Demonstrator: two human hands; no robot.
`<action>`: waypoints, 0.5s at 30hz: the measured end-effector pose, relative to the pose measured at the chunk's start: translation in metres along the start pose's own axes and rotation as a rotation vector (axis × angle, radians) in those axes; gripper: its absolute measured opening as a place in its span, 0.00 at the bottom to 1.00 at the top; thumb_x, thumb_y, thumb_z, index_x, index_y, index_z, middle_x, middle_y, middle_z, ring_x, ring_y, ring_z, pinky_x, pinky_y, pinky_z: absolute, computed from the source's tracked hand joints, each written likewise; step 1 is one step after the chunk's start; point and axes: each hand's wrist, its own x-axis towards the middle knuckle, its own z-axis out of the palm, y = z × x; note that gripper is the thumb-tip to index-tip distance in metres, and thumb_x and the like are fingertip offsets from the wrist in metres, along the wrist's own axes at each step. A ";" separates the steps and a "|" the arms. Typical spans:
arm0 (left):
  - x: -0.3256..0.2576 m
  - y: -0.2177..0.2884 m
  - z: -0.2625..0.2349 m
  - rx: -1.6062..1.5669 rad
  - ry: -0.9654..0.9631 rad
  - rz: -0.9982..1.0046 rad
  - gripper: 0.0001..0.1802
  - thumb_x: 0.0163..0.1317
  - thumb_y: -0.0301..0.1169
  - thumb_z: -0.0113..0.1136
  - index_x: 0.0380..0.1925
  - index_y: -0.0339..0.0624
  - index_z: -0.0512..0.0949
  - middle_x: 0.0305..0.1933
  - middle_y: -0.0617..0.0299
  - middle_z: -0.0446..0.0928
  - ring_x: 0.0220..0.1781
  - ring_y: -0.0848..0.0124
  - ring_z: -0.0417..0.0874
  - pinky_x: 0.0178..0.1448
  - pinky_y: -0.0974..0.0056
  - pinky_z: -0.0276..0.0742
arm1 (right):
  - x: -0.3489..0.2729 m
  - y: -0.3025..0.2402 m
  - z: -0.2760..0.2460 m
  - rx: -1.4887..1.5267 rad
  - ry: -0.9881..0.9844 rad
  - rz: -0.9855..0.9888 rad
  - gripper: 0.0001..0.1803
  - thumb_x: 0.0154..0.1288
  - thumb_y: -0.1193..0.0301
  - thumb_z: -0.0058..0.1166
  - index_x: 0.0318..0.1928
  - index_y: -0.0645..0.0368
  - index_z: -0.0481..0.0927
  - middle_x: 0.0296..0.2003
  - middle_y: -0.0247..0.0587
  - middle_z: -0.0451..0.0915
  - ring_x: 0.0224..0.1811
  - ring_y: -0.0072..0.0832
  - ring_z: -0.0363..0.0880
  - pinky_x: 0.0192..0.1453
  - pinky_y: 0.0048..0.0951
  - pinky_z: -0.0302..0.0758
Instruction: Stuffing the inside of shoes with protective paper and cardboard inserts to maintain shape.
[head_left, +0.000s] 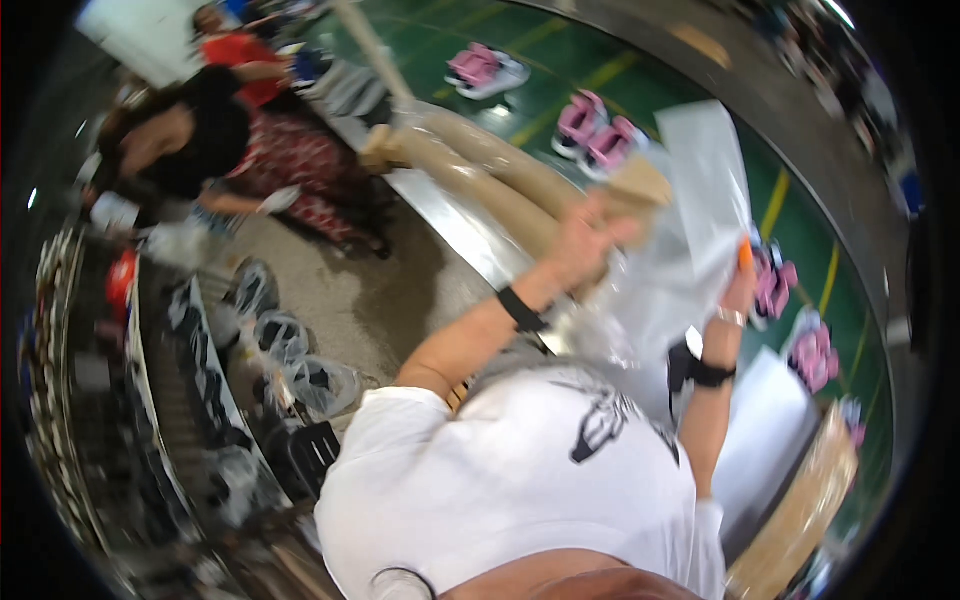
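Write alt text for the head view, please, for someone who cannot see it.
A person's right hand touches a pale plastic sheet; the blurred left hand is at a tan piece. Pink-and-white shoes sit on a green surface; two people are at left.

The wearer has one left hand [585, 240] and one right hand [740, 285], with two dark wristbands [522, 310] and one bracelet [731, 317] on the arms. Two other people [215, 130] are at far left. Two pale sheets [705, 165] show, two long tan lengths [475, 185] toward the far side, and one tan packet [805, 500] near right. Pink-and-white shoes [607, 145] form five clusters, blurred individually. At least three clear bags [325, 385] sit left.
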 end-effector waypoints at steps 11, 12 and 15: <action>0.012 0.011 0.047 -0.644 -0.386 -0.319 0.20 0.61 0.39 0.51 0.44 0.33 0.76 0.48 0.56 0.77 0.48 0.64 0.78 0.56 0.63 0.71 | -0.015 0.015 0.063 0.008 -0.103 -0.192 0.17 0.66 0.75 0.37 0.50 0.68 0.75 0.42 0.40 0.79 0.42 0.25 0.78 0.48 0.25 0.75; 0.016 0.009 0.048 -0.645 -0.399 -0.322 0.20 0.61 0.39 0.51 0.44 0.33 0.76 0.48 0.56 0.77 0.48 0.64 0.78 0.56 0.63 0.71 | -0.018 0.014 0.058 -0.003 -0.116 -0.191 0.17 0.65 0.76 0.37 0.50 0.68 0.75 0.42 0.39 0.79 0.42 0.25 0.78 0.47 0.24 0.75; 0.028 -0.008 0.051 -0.730 -0.329 -0.723 0.21 0.62 0.43 0.52 0.39 0.33 0.76 0.40 0.60 0.78 0.40 0.71 0.79 0.48 0.68 0.73 | -0.019 0.017 0.051 -0.065 -0.038 -0.195 0.18 0.64 0.77 0.36 0.50 0.68 0.75 0.43 0.40 0.79 0.43 0.24 0.78 0.46 0.23 0.75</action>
